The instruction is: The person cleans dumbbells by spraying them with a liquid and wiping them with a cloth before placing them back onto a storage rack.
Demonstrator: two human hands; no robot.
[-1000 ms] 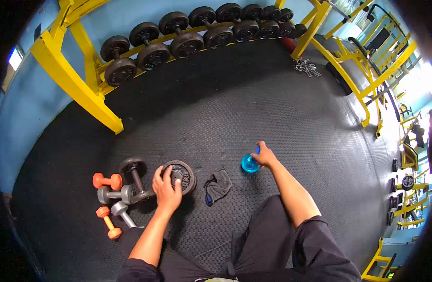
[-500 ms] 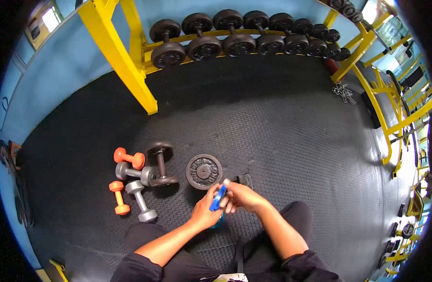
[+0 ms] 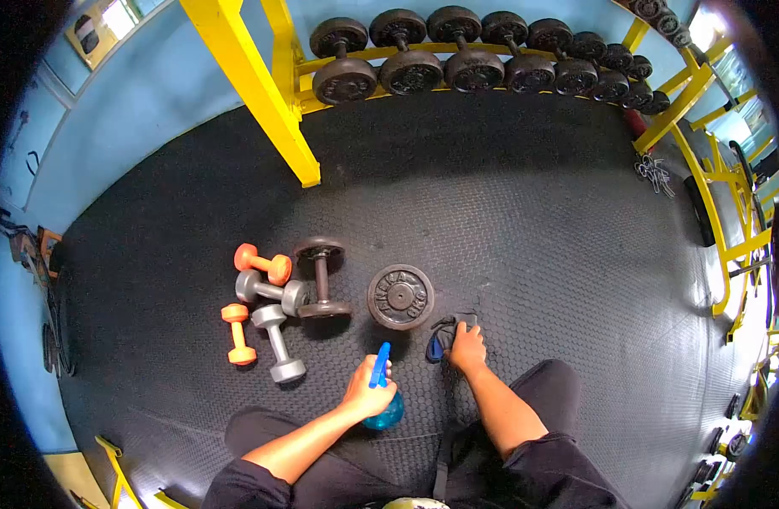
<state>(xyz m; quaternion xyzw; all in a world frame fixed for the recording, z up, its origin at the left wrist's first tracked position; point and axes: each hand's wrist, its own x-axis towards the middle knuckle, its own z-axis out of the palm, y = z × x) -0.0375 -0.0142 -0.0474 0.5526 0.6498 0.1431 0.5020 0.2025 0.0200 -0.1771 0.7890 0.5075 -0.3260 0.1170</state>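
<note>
Black trousers point(image 3: 567, 394), dark sleeves point(image 3: 237, 490) (elbow-length)

On the rubber floor point(image 3: 525, 212) lay a weight plate point(image 3: 400, 296), a cloth point(image 3: 440, 341) beside it, 2 orange dumbbells point(image 3: 262, 263), 2 grey dumbbells point(image 3: 278, 343) and 1 black dumbbell point(image 3: 321, 278).

Gym corner, viewed from above. Floor: black rubber matting point(image 3: 525, 229) with a hexagonal stud pattern covers all the visible ground. Far and left: a light-blue wall point(image 3: 143, 119), with a bright window point(image 3: 118, 17) at far left. Along the far wall, a yellow steel rack point(image 3: 262, 93) with a slanted leg carries a row of black dumbbells point(image 3: 474, 68). Right: yellow machine frames point(image 3: 733, 182) in strong daylight. A bundle of metal clips point(image 3: 656, 174) lies near the rack's right leg.
</note>
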